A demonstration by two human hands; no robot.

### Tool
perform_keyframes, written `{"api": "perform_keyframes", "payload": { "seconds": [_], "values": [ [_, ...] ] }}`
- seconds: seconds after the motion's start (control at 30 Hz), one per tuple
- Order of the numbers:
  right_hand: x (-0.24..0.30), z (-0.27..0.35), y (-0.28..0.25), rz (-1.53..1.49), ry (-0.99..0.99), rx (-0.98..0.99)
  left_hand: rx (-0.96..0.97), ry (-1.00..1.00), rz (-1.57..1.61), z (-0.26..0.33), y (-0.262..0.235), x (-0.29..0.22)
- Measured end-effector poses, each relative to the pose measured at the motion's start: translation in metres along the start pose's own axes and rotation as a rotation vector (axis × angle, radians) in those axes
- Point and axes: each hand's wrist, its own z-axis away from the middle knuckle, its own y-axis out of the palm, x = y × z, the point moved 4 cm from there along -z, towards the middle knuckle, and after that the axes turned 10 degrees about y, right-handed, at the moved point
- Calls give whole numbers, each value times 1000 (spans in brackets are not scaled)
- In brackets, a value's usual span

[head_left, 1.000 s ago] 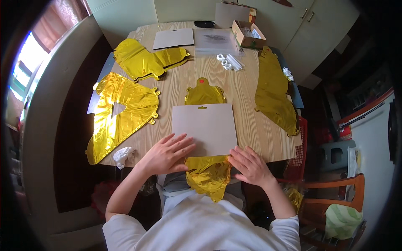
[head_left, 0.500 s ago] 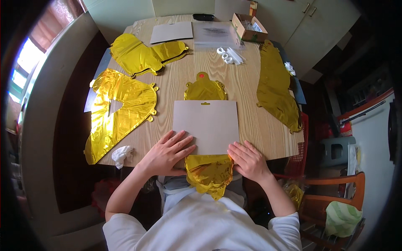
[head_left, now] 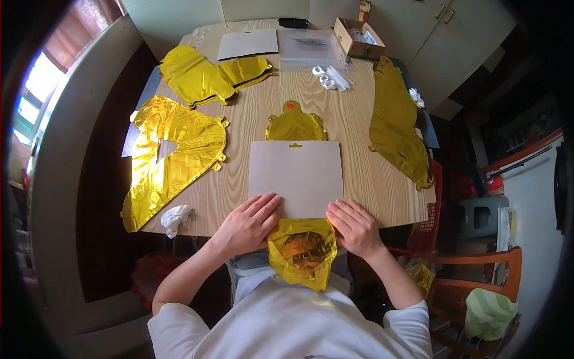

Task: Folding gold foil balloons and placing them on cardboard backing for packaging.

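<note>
The wooden table (head_left: 353, 161) carries several flat gold foil balloons — a big crinkled one (head_left: 170, 155) at the left, a folded pair (head_left: 206, 75) at the far left, and a long one (head_left: 397, 125) along the right edge. Near the far side lie a grey sheet (head_left: 248, 43), a clear plastic sleeve (head_left: 311, 46), a small cardboard box (head_left: 357, 37) and some white rings and straws (head_left: 332, 76).

In the middle lies the grey card (head_left: 296, 178), and under it the gold balloon (head_left: 301, 254) — its top end shows beyond the card's far edge and its lower end hangs off the near table edge over the person's lap.

Both hands lie flat on the card's near edge with the fingers stretched out and gripping nothing: the left hand (head_left: 248, 224) on the near left corner, the right hand (head_left: 354, 226) on the near right corner.

It seems to be a pressing or flattening step. Any further smoothing calls for even pressure, so the card does not slide. A crumpled white tissue (head_left: 176, 216) lies left of the left hand.
</note>
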Motion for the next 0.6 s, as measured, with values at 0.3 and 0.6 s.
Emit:
{"api": "perform_keyframes", "payload": {
  "seconds": [0.3, 0.6],
  "values": [
    [-9, -17, 0, -232, 187, -128, -261, -107, 260, -3, -2, 16],
    [-15, -41, 2, -194, 517, -44, -373, -385, 452, -18, -1, 31]
  ]
}}
